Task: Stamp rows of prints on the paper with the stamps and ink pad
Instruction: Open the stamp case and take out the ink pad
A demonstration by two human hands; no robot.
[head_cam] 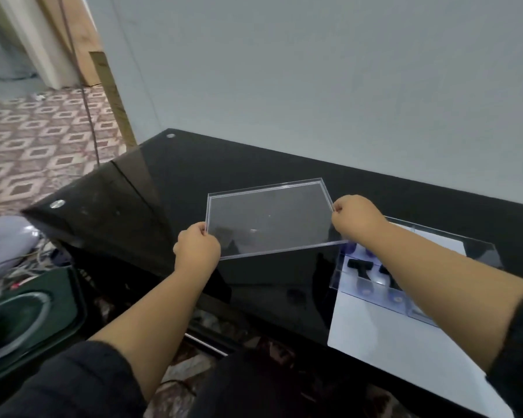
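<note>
1. My left hand (197,244) has its fingers curled around the left edge of a clear plastic lid (269,218), near its near-left corner.
2. My right hand (357,217) pinches the lid's right edge, fingers tucked in tight against the rim.
3. Between my two hands the lid sits roughly flat over the black glass surface (254,164); I cannot tell whether it touches the glass or hangs just above it.
4. To the right of the lid, under my right forearm, lies a white sheet of paper (390,333) on the surface, reaching to the near edge.
5. On the far part of that paper stands a clear box (363,294) with dividers.
6. In the box's compartments I can see stamps (360,265) with black handles, and some purple round pieces beside them; my forearm hides much of the box.
7. I cannot make out which item in the box is the ink pad.
8. The lid and the box are close, the lid's near-right corner just beside the box's far-left corner.
9. Both my sleeves are dark and pushed up above the forearms.
10. The grey wall (314,70) stands right behind the surface.
11. Off to the left, the patterned floor (37,140) shows, and lower left there is a dark green tray (55,324).
</note>
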